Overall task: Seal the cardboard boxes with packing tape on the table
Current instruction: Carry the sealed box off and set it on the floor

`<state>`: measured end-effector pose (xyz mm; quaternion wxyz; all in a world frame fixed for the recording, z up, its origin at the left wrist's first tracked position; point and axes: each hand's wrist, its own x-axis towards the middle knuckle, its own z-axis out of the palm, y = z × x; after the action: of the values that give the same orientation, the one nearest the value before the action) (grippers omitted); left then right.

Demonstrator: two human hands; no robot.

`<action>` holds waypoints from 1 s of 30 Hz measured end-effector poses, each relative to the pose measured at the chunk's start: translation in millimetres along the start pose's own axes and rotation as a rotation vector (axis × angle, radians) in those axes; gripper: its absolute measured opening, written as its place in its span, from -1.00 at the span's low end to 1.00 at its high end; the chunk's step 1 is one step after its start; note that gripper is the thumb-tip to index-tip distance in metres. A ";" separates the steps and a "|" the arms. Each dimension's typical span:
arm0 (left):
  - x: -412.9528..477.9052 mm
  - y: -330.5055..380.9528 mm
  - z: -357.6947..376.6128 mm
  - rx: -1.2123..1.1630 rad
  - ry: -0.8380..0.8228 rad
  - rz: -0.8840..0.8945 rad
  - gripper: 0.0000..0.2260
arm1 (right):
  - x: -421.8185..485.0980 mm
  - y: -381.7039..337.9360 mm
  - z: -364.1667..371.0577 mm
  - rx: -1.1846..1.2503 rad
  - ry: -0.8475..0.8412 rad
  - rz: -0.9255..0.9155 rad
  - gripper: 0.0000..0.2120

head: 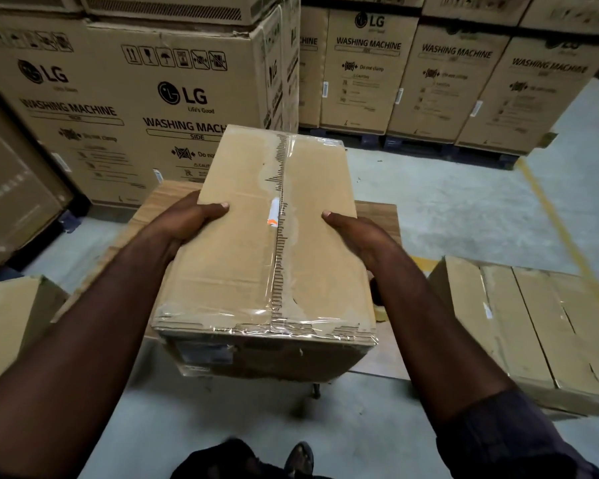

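Note:
A long brown cardboard box sits lengthwise in front of me, above a low wooden table. Clear packing tape runs down its centre seam and across the near top edge. A small white and orange object lies on the seam. My left hand grips the box's left side, thumb on top. My right hand grips the right side, thumb on top. The fingers of both hands are hidden below the box's sides.
Another taped cardboard box lies on the floor at the right. A further box stands at the left. Tall washing machine cartons are stacked behind the table and along the back. A yellow floor line runs at the right.

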<state>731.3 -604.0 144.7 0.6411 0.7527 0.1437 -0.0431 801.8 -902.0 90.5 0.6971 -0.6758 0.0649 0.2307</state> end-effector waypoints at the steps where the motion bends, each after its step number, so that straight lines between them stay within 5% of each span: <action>1: -7.2 0.5 6.3 -0.005 -0.009 0.002 -0.83 | -7.7 0.9 -5.4 -0.015 0.001 0.005 -0.49; 7: -55.3 -5.4 48.4 -0.040 -0.053 0.032 -0.79 | -68.0 10.6 -41.4 0.006 0.029 -0.026 -0.68; 25: -227.7 -55.0 185.2 -0.047 -0.036 0.099 -0.65 | -257.3 95.3 -168.3 -0.065 0.087 -0.034 -0.58; 30: -252.4 -51.1 255.0 -0.080 -0.092 0.076 -0.77 | -292.6 106.3 -227.3 -0.026 0.120 -0.030 -0.61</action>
<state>506.7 -886.9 114.4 0.6779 0.7284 0.0871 -0.0474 549.6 -1193.5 93.5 0.6866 -0.6982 0.0933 0.1800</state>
